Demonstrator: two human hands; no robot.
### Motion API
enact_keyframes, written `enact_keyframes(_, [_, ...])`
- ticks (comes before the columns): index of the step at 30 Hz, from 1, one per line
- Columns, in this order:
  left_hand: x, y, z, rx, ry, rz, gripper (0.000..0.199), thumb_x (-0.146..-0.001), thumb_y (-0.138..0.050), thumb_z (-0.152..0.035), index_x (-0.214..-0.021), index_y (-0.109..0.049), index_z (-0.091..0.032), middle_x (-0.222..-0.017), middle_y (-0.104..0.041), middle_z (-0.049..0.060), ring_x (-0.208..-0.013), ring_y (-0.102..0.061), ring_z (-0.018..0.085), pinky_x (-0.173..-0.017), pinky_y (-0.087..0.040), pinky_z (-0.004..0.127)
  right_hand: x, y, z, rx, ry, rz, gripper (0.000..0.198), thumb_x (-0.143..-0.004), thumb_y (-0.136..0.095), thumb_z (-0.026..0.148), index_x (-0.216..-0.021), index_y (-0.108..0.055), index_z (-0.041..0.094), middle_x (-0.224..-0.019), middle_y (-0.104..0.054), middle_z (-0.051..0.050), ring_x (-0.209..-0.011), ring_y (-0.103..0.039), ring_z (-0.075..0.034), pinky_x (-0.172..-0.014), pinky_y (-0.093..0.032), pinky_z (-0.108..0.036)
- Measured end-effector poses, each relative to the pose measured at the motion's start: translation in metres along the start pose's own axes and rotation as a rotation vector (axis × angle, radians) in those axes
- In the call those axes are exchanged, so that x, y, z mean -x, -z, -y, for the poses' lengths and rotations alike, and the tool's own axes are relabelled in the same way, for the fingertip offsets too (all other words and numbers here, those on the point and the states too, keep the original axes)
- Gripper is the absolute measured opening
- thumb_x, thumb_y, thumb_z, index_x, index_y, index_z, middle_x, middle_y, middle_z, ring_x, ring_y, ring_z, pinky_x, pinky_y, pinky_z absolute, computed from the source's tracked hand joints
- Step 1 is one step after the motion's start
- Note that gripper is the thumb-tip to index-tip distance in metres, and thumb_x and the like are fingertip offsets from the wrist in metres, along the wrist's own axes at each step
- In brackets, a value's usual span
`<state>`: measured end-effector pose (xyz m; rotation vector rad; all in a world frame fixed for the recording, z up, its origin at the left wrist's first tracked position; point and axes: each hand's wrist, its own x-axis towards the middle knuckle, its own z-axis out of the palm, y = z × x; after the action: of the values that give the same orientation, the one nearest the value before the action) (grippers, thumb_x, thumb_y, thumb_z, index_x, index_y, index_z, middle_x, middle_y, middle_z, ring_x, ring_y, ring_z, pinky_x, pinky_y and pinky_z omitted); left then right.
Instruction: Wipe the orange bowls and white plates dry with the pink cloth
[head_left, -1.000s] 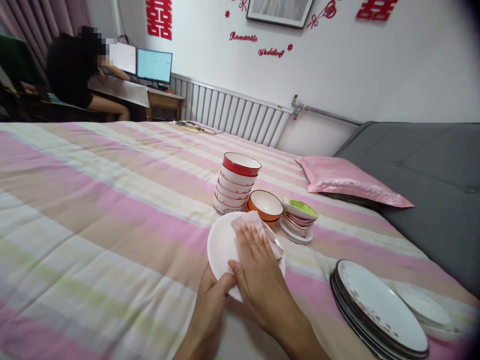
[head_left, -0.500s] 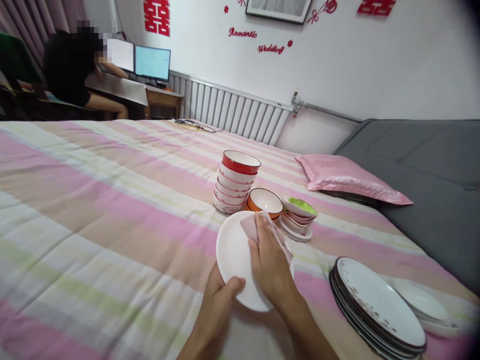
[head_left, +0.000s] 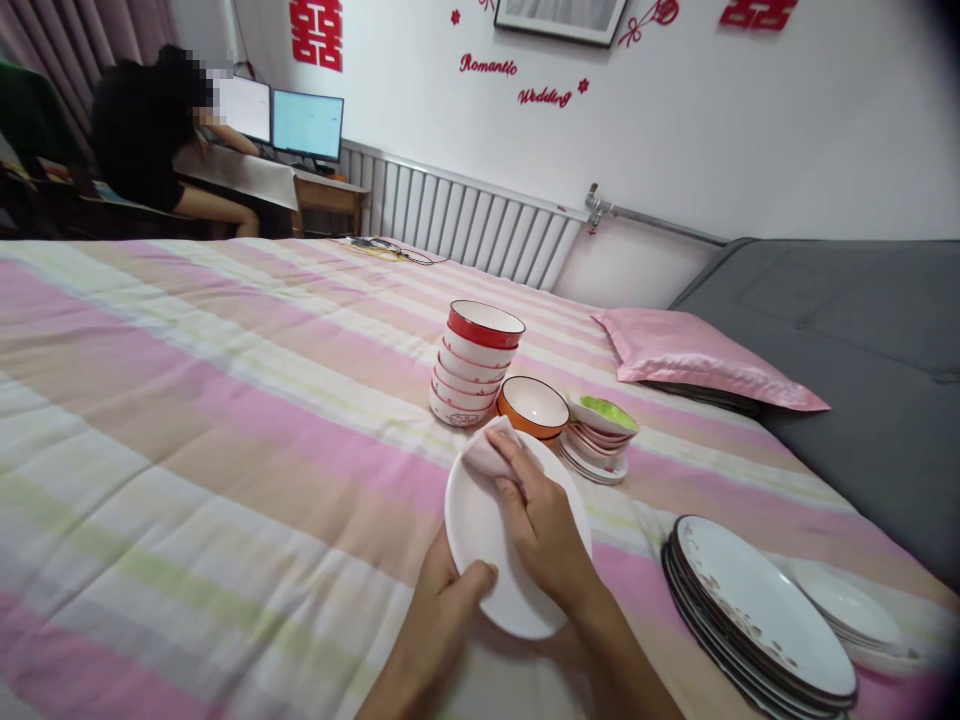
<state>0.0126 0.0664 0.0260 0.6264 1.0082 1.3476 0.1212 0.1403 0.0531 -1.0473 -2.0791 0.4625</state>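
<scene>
My left hand (head_left: 454,588) grips the lower left rim of a white plate (head_left: 480,520), its thumb on the upper face and the other fingers hidden beneath. Pressed to the plate's far left part is a pale pink cloth (head_left: 489,452), pinched under the fingers of my right hand (head_left: 541,530). Just beyond the plate rises a stack of white bowls with a red one on top (head_left: 484,345). Beside that stack sit orange bowls (head_left: 534,405), and right of them a pile of small dishes (head_left: 600,440) with a green one uppermost.
Everything rests on a bed with a striped cover (head_left: 225,440). Oval plates (head_left: 765,605) and small white dishes (head_left: 847,605) are stacked at the lower right. A pink pillow (head_left: 697,350) lies by the grey headboard (head_left: 847,330). At the back left, a person (head_left: 142,130) sits at a desk with monitors.
My right hand has slid the cloth leftward across the plate to its far left rim. The plate has shifted slightly right and tilted, still held by my left hand.
</scene>
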Motion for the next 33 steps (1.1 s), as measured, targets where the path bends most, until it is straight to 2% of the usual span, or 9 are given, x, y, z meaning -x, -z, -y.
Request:
enact_keyframes(6, [-0.007,0.008,0.003,-0.063,-0.05,-0.009,0.052,-0.066,-0.055,-0.013,-0.118,-0.06,-0.012,-0.077,-0.07,0.004,-0.066,-0.059,0.018,-0.06,-0.046,0.025,0.0,0.012,0.012,-0.163,0.121,0.243,0.048,-0.089,-0.041,0.01,-0.133,-0.051,0.026,-0.137,-0.056,0.0,-0.131,-0.046,-0.018,-0.112,-0.034,-0.039])
enact_keyframes(12, [-0.007,0.007,-0.005,0.008,-0.096,-0.034,0.056,-0.063,-0.057,-0.01,-0.119,-0.062,-0.013,-0.092,-0.072,0.006,-0.069,-0.061,0.017,-0.06,-0.045,0.024,0.0,0.03,0.017,-0.307,0.178,0.472,0.045,-0.088,-0.045,0.006,-0.126,-0.058,0.025,-0.127,-0.062,-0.001,-0.121,-0.053,-0.017,-0.107,-0.037,-0.033])
enact_keyframes(15, [-0.007,0.007,-0.007,0.048,-0.111,-0.042,0.06,-0.06,-0.06,-0.011,-0.12,-0.061,-0.014,-0.095,-0.073,0.007,-0.079,-0.065,0.022,-0.064,-0.047,0.026,0.001,0.04,0.014,-0.336,0.18,0.529,0.044,-0.087,-0.047,0.003,-0.123,-0.059,0.026,-0.123,-0.063,-0.001,-0.117,-0.055,-0.016,-0.104,-0.038,-0.03])
enact_keyframes(20, [-0.009,0.01,-0.011,0.117,-0.091,-0.08,0.058,-0.061,-0.065,-0.017,-0.119,-0.06,-0.011,-0.096,-0.073,0.01,-0.088,-0.066,0.027,-0.074,-0.05,0.031,0.004,0.054,0.01,-0.289,0.111,0.524,0.042,-0.084,-0.046,-0.003,-0.11,-0.063,0.025,-0.108,-0.066,0.0,-0.104,-0.058,-0.014,-0.093,-0.042,-0.026])
enact_keyframes(24, [-0.01,0.013,-0.014,0.121,-0.093,-0.14,0.06,-0.063,-0.069,-0.022,-0.12,-0.056,-0.009,-0.1,-0.073,0.012,-0.094,-0.065,0.028,-0.078,-0.051,0.033,0.006,0.061,0.012,-0.21,0.098,0.484,0.037,-0.083,-0.045,-0.004,-0.098,-0.065,0.023,-0.101,-0.067,0.001,-0.104,-0.057,-0.015,-0.092,-0.042,-0.027])
enact_keyframes(30, [-0.01,0.021,-0.016,0.073,-0.104,-0.193,0.061,-0.066,-0.071,-0.027,-0.122,-0.054,-0.01,-0.106,-0.071,0.013,-0.1,-0.064,0.029,-0.079,-0.052,0.034,0.011,0.076,0.006,-0.139,0.066,0.443,0.029,-0.089,-0.041,0.006,-0.093,-0.064,0.023,-0.098,-0.067,-0.002,-0.098,-0.059,-0.017,-0.086,-0.045,-0.029])
enact_keyframes(32, [-0.01,0.026,-0.017,0.044,-0.127,-0.221,0.063,-0.069,-0.071,-0.03,-0.127,-0.051,-0.012,-0.111,-0.069,0.012,-0.103,-0.063,0.028,-0.082,-0.052,0.035,0.011,0.079,-0.005,-0.109,0.006,0.362,0.026,-0.091,-0.042,0.013,-0.097,-0.065,0.024,-0.099,-0.067,-0.003,-0.093,-0.06,-0.018,-0.082,-0.045,-0.031])
enact_keyframes(33, [-0.011,0.028,-0.017,0.023,-0.151,-0.233,0.064,-0.071,-0.071,-0.033,-0.129,-0.05,-0.013,-0.113,-0.069,0.012,-0.105,-0.062,0.028,-0.084,-0.051,0.035,0.011,0.08,-0.011,-0.095,-0.045,0.266,0.025,-0.091,-0.044,0.017,-0.1,-0.066,0.024,-0.099,-0.067,-0.003,-0.092,-0.061,-0.019,-0.081,-0.045,-0.031])
